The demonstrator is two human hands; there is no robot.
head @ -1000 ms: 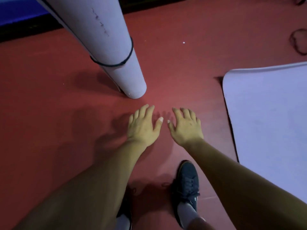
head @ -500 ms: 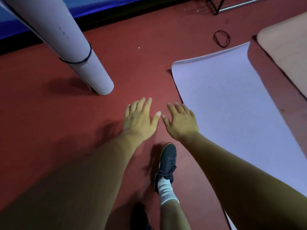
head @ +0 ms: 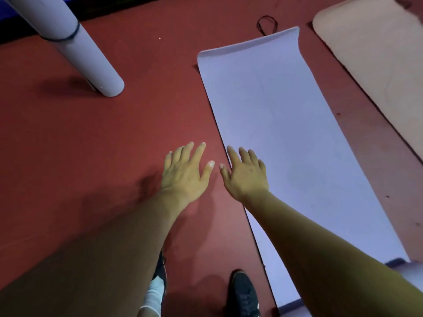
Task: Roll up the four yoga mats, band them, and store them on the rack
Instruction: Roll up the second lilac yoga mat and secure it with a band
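A lavender yoga mat (head: 286, 124) lies flat on the red floor, running from the upper middle to the lower right. A rolled pale mat (head: 75, 44) with a black band (head: 63, 37) round it lies at the upper left. A beige mat (head: 375, 56) lies flat at the upper right. A loose black band (head: 266, 22) rests on the floor beyond the lavender mat. My left hand (head: 185, 172) hovers above the floor with fingers spread, holding nothing. My right hand (head: 246, 173) is spread over the lavender mat's left edge, also holding nothing.
My two feet in dark shoes (head: 243, 294) stand on the red floor (head: 114, 145) at the bottom, left of the lavender mat. A dark and blue strip (head: 119, 8) runs along the top. A rolled lavender edge (head: 412, 268) shows at the lower right.
The view has swung right and down. The lavender mat now fills the middle, the beige mat shows more, and my right hand has come over the lavender mat's left edge.
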